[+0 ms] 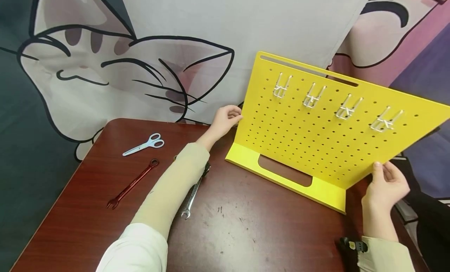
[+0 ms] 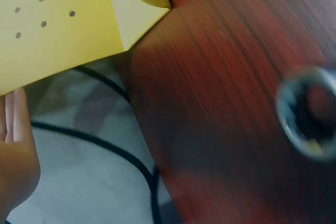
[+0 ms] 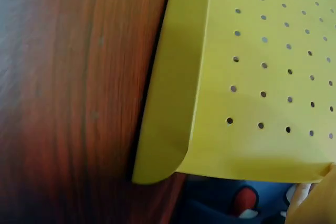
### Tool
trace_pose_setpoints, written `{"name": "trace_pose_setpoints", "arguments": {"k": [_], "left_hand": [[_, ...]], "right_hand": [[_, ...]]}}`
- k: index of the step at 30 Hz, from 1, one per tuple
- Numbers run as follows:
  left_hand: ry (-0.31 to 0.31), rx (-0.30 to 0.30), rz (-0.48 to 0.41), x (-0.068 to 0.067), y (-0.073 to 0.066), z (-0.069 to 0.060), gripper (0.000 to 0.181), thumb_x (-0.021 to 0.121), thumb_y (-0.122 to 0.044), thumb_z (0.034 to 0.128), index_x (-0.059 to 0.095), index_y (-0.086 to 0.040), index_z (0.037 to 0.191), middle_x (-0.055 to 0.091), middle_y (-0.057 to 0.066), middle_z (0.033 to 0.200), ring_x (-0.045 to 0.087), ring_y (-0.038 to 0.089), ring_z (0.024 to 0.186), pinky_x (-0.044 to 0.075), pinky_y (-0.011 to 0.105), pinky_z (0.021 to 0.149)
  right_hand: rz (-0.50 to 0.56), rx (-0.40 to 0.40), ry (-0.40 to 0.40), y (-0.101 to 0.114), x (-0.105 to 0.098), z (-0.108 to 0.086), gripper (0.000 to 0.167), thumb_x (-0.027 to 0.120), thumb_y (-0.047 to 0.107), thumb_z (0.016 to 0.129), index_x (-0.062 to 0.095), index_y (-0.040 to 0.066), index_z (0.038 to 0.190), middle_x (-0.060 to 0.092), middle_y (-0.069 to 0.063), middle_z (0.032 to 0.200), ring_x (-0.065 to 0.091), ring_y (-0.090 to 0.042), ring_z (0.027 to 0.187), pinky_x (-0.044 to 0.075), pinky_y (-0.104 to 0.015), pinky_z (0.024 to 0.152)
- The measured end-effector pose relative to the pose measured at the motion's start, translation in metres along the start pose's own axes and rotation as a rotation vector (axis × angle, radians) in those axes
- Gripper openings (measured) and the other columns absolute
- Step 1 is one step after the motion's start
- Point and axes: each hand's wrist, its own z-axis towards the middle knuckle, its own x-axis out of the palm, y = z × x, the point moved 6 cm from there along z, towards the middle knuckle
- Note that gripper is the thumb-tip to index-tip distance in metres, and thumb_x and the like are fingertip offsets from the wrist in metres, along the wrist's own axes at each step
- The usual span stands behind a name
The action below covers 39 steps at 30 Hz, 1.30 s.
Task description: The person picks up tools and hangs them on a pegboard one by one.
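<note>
A yellow pegboard (image 1: 299,127) stands on its flanged base at the table's back right. Several white double-prong hooks (image 1: 345,111) hang along its upper part. My left hand (image 1: 225,119) grips the board's left side edge; in the left wrist view its fingers (image 2: 20,116) reach behind the board. On the opposite side edge, low down, my right hand (image 1: 386,184) holds the board with the thumb in front. The right wrist view shows the board's perforated face (image 3: 249,77) and base flange, with only a bit of that hand at the corner.
Light blue scissors (image 1: 140,146) lie at the table's back left, with a red wrench (image 1: 133,183) in front of them. A silver wrench (image 1: 191,197) lies partly under my left forearm. Dark cables (image 2: 94,140) hang beyond the table edge.
</note>
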Motion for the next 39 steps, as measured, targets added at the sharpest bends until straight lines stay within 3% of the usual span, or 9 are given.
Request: {"name": "trace_pose_setpoints", "arguments": {"k": [7,13,23,31,39], "left_hand": [[-0.02,0.038,-0.001,-0.028,0.014,-0.006,0.021,0.068,-0.005,0.1033,0.069,0.007,0.121,0.073,0.025,0.117,0.068,0.036,0.11,0.057,0.043,0.104],[-0.049,0.042,-0.011,-0.05,0.024,-0.011,0.022,0.065,-0.004,0.1046,0.066,0.009,0.123,0.069,0.025,0.111,0.063,0.032,0.104,0.054,0.038,0.099],[-0.098,0.059,0.017,-0.079,0.032,-0.026,0.021,0.065,-0.004,0.1044,0.066,0.009,0.122,0.069,0.024,0.107,0.06,0.023,0.097,0.053,0.031,0.096],[-0.165,0.019,-0.011,-0.111,0.043,-0.04,0.021,0.065,-0.003,0.104,0.065,0.01,0.121,0.068,0.021,0.105,0.059,0.004,0.088,0.049,0.015,0.087],[-0.205,-0.021,0.038,-0.137,0.051,-0.055,0.024,0.064,-0.004,0.1051,0.065,0.01,0.125,0.067,0.018,0.106,0.058,0.001,0.089,0.048,0.014,0.089]], "right_hand": [[0.001,-0.059,0.106,-0.013,0.029,-0.002,0.017,0.074,-0.012,0.091,0.082,-0.001,0.1,0.079,0.003,0.079,0.07,-0.009,0.076,0.058,-0.014,0.076],[-0.048,-0.084,0.177,-0.025,0.056,-0.003,0.018,0.073,-0.011,0.092,0.083,0.004,0.098,0.079,0.007,0.079,0.069,-0.007,0.076,0.056,-0.015,0.078],[-0.1,-0.027,0.244,-0.036,0.089,-0.005,0.025,0.072,-0.009,0.094,0.081,0.014,0.092,0.078,0.011,0.08,0.068,-0.004,0.08,0.056,-0.013,0.08],[-0.134,-0.034,0.324,-0.051,0.122,-0.008,0.027,0.074,-0.007,0.093,0.078,0.019,0.088,0.077,0.012,0.082,0.068,-0.002,0.08,0.056,-0.011,0.08],[-0.209,-0.06,0.41,-0.064,0.152,-0.016,0.031,0.073,-0.005,0.095,0.076,0.024,0.087,0.073,0.018,0.079,0.066,0.0,0.079,0.055,-0.009,0.079]]}}
